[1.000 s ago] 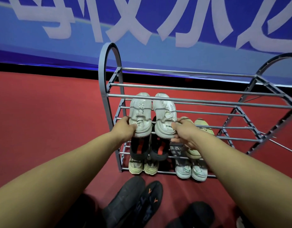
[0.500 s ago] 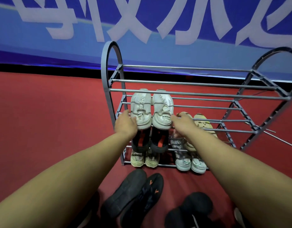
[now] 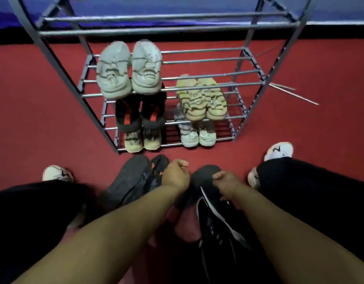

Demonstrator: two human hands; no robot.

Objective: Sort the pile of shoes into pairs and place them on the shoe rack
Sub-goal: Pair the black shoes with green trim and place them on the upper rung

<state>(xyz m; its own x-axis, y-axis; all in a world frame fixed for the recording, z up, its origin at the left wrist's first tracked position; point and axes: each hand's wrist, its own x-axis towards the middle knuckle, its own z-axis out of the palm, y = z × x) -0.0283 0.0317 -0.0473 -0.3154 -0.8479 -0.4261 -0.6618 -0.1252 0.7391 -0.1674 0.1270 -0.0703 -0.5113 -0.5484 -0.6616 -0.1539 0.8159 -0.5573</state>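
1. The grey shoe rack (image 3: 60,64) stood on the red floor (image 3: 33,119) — a white pair (image 3: 128,68) on a middle shelf, a black-and-orange pair (image 3: 140,113) below it.
2. A yellow-green pair (image 3: 203,99) sat to the right.
3. The left hand (image 3: 175,175) was curled beside the black shoes (image 3: 132,179); the right hand (image 3: 226,183) gripped a black sneaker (image 3: 215,214).

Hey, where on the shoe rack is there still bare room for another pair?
The whole top tier of the shoe rack is bare. So is the second tier right of the white sneakers. The lower tiers look crowded: black-and-orange shoes left, yellowish shoes right.
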